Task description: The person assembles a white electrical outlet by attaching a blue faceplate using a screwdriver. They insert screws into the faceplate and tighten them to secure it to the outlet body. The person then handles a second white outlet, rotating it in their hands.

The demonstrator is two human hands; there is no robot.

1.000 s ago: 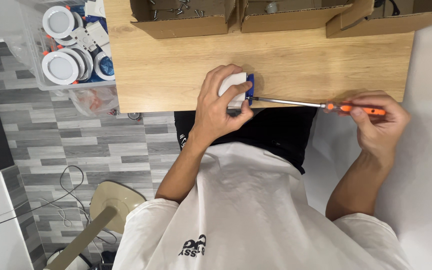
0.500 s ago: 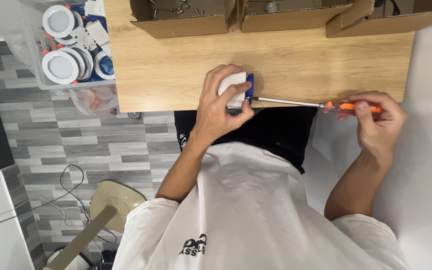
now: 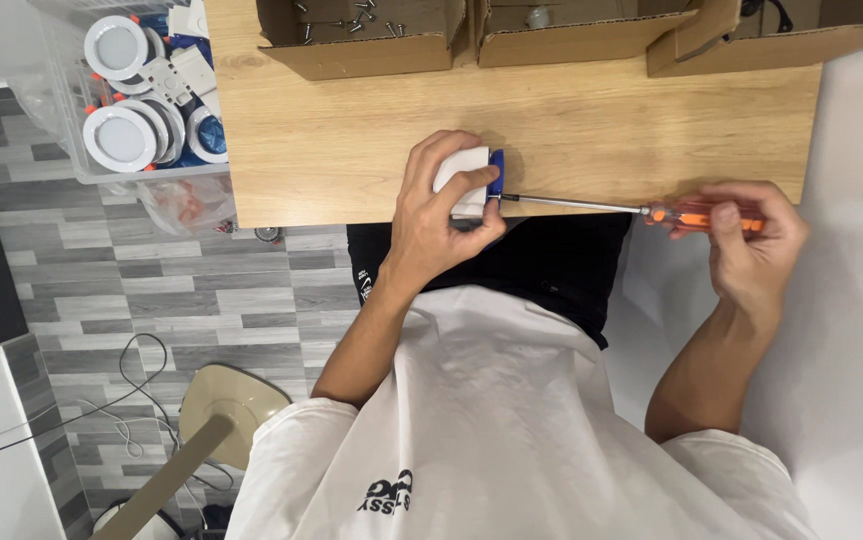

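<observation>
A screwdriver point(image 3: 642, 209) meets a small white-and-blue block point(image 3: 469, 178) at a wooden table's point(image 3: 352, 140) edge.
Left hand point(image 3: 437, 215) fingers curl around the block; right hand point(image 3: 752, 245) fingers pinch the orange handle.

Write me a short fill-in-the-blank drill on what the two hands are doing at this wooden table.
1. The right hand grips a screwdriver whose handle is coloured ____.
2. The left hand presses a small white and blue part against the ____ table.
3. The screwdriver's metal shaft lies roughly ____, its tip meeting the part's blue side.
4. The open cardboard boxes stand along the table's ____ edge.

Missing words: orange; wooden; level; far
</observation>
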